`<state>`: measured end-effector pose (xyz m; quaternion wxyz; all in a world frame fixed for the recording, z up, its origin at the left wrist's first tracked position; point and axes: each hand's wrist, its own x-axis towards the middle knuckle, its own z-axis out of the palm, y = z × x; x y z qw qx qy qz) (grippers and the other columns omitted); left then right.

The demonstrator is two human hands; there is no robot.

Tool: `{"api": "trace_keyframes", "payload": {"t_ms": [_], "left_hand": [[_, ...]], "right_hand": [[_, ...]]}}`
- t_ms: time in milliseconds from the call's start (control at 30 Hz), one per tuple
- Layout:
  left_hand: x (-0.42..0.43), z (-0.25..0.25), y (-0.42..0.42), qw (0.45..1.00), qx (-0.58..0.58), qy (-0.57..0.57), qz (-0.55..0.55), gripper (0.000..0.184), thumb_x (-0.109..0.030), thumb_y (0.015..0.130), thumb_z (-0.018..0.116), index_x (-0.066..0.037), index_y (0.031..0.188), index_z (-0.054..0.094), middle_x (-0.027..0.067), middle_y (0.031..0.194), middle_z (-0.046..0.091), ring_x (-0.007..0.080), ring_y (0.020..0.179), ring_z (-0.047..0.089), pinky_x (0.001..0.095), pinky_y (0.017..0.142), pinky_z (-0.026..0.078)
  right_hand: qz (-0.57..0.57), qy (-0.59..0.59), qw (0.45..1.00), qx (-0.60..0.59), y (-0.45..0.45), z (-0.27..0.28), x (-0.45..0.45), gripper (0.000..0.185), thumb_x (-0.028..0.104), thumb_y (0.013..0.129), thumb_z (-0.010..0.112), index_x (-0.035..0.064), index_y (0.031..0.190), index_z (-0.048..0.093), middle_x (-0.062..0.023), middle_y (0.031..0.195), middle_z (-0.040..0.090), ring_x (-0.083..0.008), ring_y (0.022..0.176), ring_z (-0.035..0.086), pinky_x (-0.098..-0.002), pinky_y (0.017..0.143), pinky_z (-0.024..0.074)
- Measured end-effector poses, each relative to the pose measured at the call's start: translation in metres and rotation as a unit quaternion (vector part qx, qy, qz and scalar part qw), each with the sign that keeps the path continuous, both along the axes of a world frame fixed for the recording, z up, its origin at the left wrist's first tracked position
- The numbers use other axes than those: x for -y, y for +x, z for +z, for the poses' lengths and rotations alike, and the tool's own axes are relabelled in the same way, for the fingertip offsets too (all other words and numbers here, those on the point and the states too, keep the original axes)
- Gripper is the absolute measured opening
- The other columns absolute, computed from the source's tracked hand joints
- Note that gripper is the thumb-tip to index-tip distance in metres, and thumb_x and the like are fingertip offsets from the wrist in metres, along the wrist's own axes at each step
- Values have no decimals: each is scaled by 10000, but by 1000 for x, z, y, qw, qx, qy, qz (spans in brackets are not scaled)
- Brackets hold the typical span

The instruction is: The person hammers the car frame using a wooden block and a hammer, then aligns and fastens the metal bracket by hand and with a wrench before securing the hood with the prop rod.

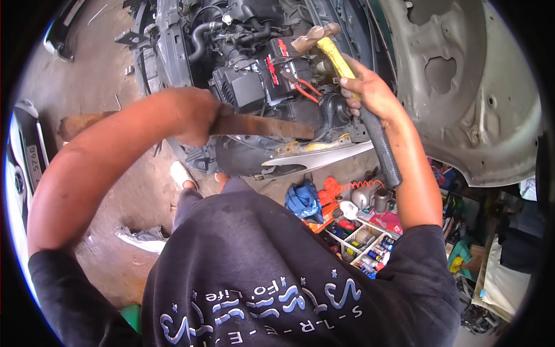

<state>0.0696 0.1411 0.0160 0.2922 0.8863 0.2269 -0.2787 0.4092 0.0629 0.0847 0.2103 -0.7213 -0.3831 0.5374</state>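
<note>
My right hand [370,91] is wrapped round the handle of a hammer [342,65], raised over the engine bay. Its rusty head points up and away, and the yellow and black grip slants down past my wrist. My left hand [193,115] is closed on one end of a flat, brown, rusty-looking bar [263,126]. The bar reaches to the right above the car's fender edge [324,153], where yellowish patches show; whether it touches the metal I cannot tell. Pliers with red handles [304,88] lie by the car battery [283,72], between my hands.
The raised hood panel [462,81] stands to the right. Below, an organizer tray [370,246] with bottles and cans sits on the floor beside a coiled orange hose [358,186] and a blue bag [303,201]. A torn silvery piece [141,238] lies on the floor at left.
</note>
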Motion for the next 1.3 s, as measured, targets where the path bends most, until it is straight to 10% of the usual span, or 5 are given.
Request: {"api": "trace_keyframes", "payload": {"t_ms": [500, 733, 833, 1067, 1300], "left_hand": [[31, -26, -1, 997, 74, -4, 34, 623, -103, 739, 666, -133, 1356, 590, 212, 972, 731, 410, 962, 710, 494, 820, 578], [43, -45, 2, 997, 79, 2, 22, 730, -138, 706, 684, -153, 1421, 538, 224, 916, 723, 427, 915, 705, 486, 819, 582], [44, -44, -17, 995, 89, 2, 49, 667, -131, 716, 677, -151, 1373, 567, 222, 923, 724, 424, 918, 705, 492, 818, 580], [15, -12, -4, 998, 13, 3, 60, 702, -121, 703, 695, -154, 1395, 579, 237, 989, 721, 417, 987, 697, 479, 881, 571], [-23, 20, 38, 995, -13, 94, -21, 583, -117, 723, 678, -137, 1304, 632, 195, 1067, 738, 385, 1052, 703, 463, 906, 570]], "right_hand": [[-77, 121, 957, 250, 14, 4, 113, 653, 41, 976, 590, 43, 1582, 346, -18, 775, 591, -96, 494, 471, -285, 468, 427], [-64, 111, 950, 284, 38, -36, 177, 689, 26, 971, 582, 44, 1603, 309, -245, 1559, 463, -321, 1462, 441, -359, 1184, 340], [-8, 121, 934, 336, 61, -76, 193, 663, 30, 978, 604, 69, 1594, 362, -176, 1380, 617, -156, 937, 618, -285, 838, 522], [-13, 132, 955, 264, 43, -70, 176, 649, 3, 950, 593, -9, 1559, 371, -269, 1477, 541, -319, 1408, 510, -357, 1153, 374], [-53, 88, 976, 192, 39, -49, 157, 656, 26, 966, 583, 70, 1586, 374, -139, 1112, 679, -149, 841, 614, -296, 779, 512]]}}
